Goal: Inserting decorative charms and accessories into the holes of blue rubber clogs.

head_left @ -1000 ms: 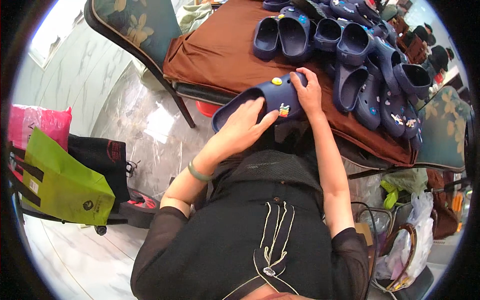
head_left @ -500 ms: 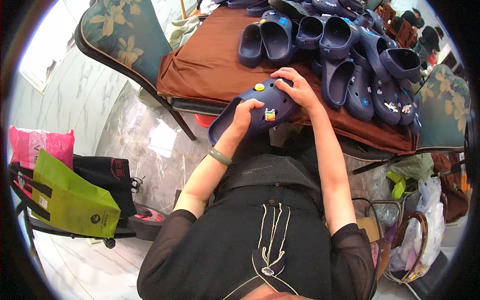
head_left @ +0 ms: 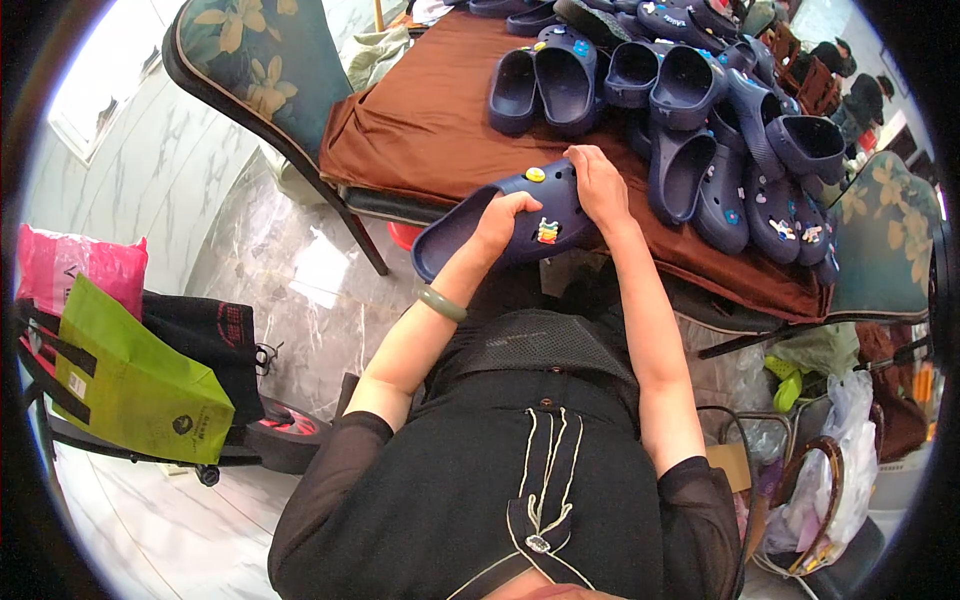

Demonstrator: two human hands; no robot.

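Clog (head_left: pixel 510 220) before table (head_left: pixel 420 130); clog pile (head_left: pixel 700 110) behind on table; bags (head_left: pixel 120 370) left on floor

1. One navy foam clog (head_left: pixel 500 222) is lying in two hands.
2. About ten more dark blue foam clogs (head_left: pixel 700 110) are crowding the brown cloth; the far ones are too packed for counting.
3. Two floral-cushioned chairs (head_left: pixel 250 60) are standing.
4. One lime-green paper bag (head_left: pixel 130 390) is leaning.

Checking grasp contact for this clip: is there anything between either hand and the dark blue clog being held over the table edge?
Nothing visible does. The left hand grips the dark blue clog directly on its upper, and the right hand rests bare on its toe end. The colourful charm sits between the hands, uncovered.
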